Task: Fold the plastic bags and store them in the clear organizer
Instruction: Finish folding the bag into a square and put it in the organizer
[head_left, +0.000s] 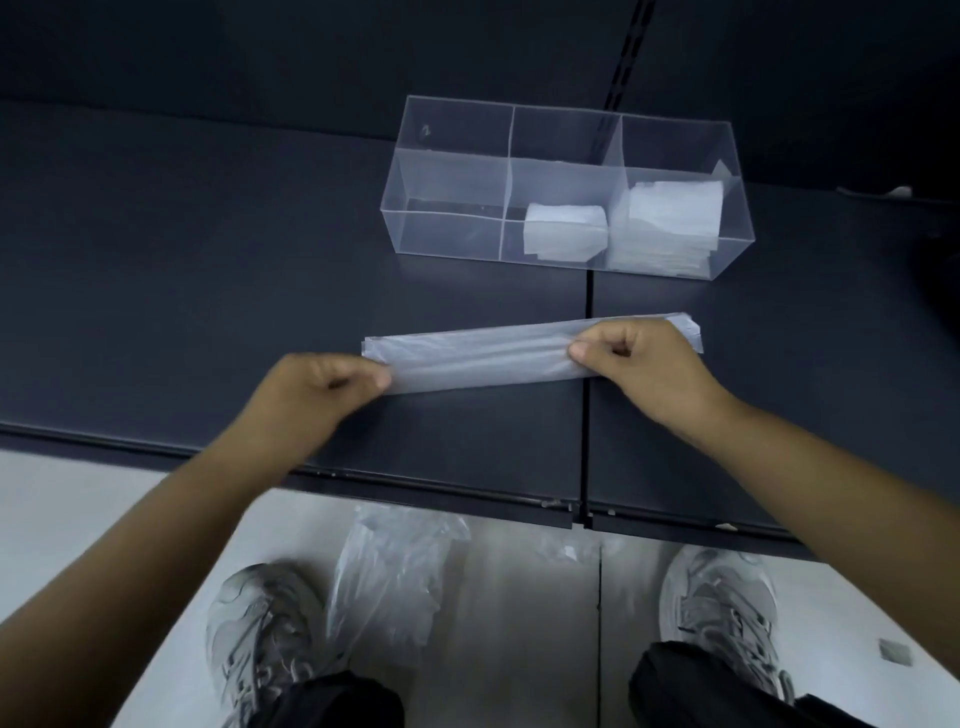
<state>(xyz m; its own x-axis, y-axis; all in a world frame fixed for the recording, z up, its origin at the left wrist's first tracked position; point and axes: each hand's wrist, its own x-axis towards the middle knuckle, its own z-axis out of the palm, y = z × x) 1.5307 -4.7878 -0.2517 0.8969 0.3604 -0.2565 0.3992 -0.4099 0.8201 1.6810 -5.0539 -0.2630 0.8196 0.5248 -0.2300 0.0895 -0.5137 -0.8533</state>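
Left hand (332, 384) and right hand (634, 358) each pinched the bag (478, 358) between thumb and curled fingers. The left hand held the near corner of its left end, and the right hand gripped it closer to the right end, where a short length stuck out past the knuckles. The bag was folded into a long, narrow, translucent strip that lay flat on the dark table (208, 260), running left to right and crossing the seam between two table panels. Beyond it, farther from the person and set toward the right, stood the clear organizer (447, 171), split by thin dividers into compartments. A small folded bundle (565, 228) sat in a middle compartment. A taller stack (670, 218) of folded bags filled the compartment at the right end, while the left part held nothing I could make out. Bag and organizer were apart, with a band of bare table between them. Below the table's near edge, loose bags (395, 582) lay crumpled on the pale floor (78, 519) between the person's grey shoes (260, 623), the nearer one just beside the left shoe.
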